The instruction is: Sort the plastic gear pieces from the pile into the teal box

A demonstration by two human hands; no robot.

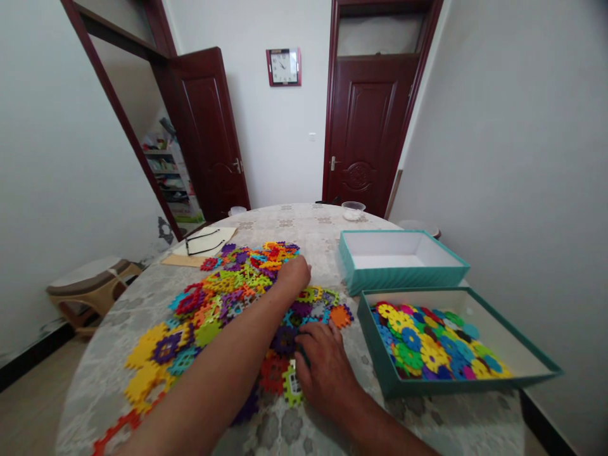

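My left hand [294, 272] reaches across the pile of colourful plastic gear-shaped pieces [247, 278] to its far right part. Its fingers look curled in, and whatever they hold is hidden behind the hand. Closer to me, my right hand [325, 361] is bent over the near right edge of the pile, fingers curled. Something dark shows between its thumb and forefinger, too unclear to name. Beside its fingertips lie a purple gear piece [284, 340] and an orange one [341, 316]. A lime-green square piece [292, 385] lies just left of the thumb.
On the right, a teal box [394, 387] holds many flower-shaped discs [432, 342]. Behind it stands another teal box [403, 278] with a white inside. Glasses [204, 244] rest on papers at the left. A clear bowl [353, 210] is at the table's far edge.
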